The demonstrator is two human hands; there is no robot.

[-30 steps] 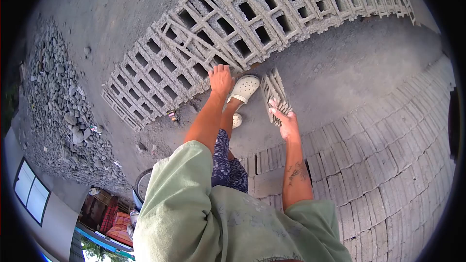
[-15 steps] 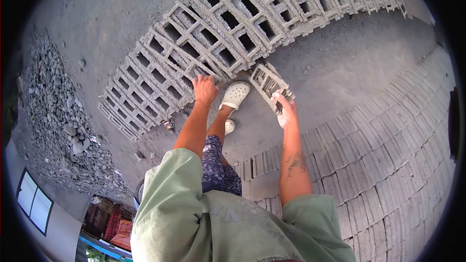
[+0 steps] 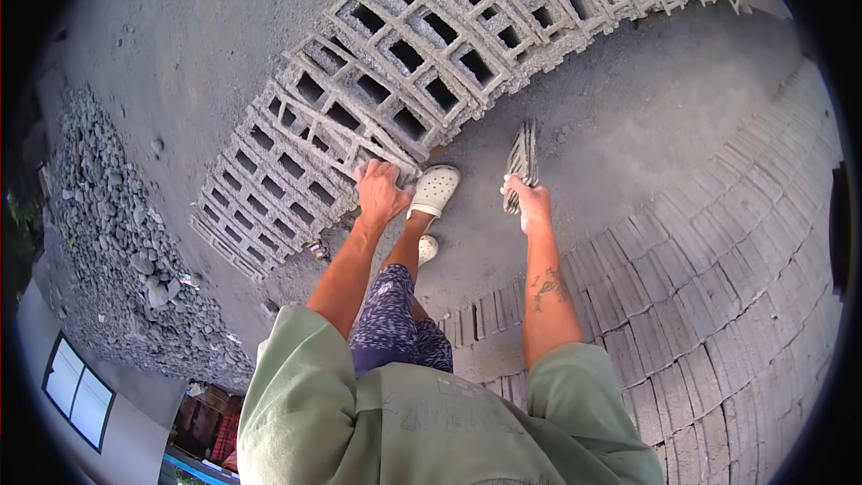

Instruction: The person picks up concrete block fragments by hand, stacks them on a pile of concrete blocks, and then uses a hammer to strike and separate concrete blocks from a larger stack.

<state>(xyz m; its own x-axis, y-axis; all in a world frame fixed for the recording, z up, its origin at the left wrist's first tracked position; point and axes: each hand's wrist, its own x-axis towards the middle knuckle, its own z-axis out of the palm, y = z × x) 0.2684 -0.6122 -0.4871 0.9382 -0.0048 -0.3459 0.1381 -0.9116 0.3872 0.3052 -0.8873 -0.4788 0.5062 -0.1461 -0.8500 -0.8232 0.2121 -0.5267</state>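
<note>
My right hand (image 3: 530, 200) is closed on one end of a hollow concrete block (image 3: 523, 151), which hangs off the ground and is seen nearly edge-on. My left hand (image 3: 382, 189) is curled over the near end of another hollow block (image 3: 346, 139) in the long row at the top. That block leans at an angle against its neighbours, and my fingertips on it are partly hidden. The row of hollow blocks (image 3: 435, 54) curves across the view, with dark openings facing up.
My clog (image 3: 435, 190) stands on the dirt between the hands. Stacked grey blocks (image 3: 700, 305) fill the right side. A gravel heap (image 3: 135, 251) lies at the left, near a wall with a window (image 3: 79, 391). A small coloured scrap (image 3: 316, 251) lies by the row's near edge.
The block in my right hand has turned from showing its openings to nearly edge-on and moved slightly away from the row. My left hand stays at the row, and the whole view has shifted slightly.
</note>
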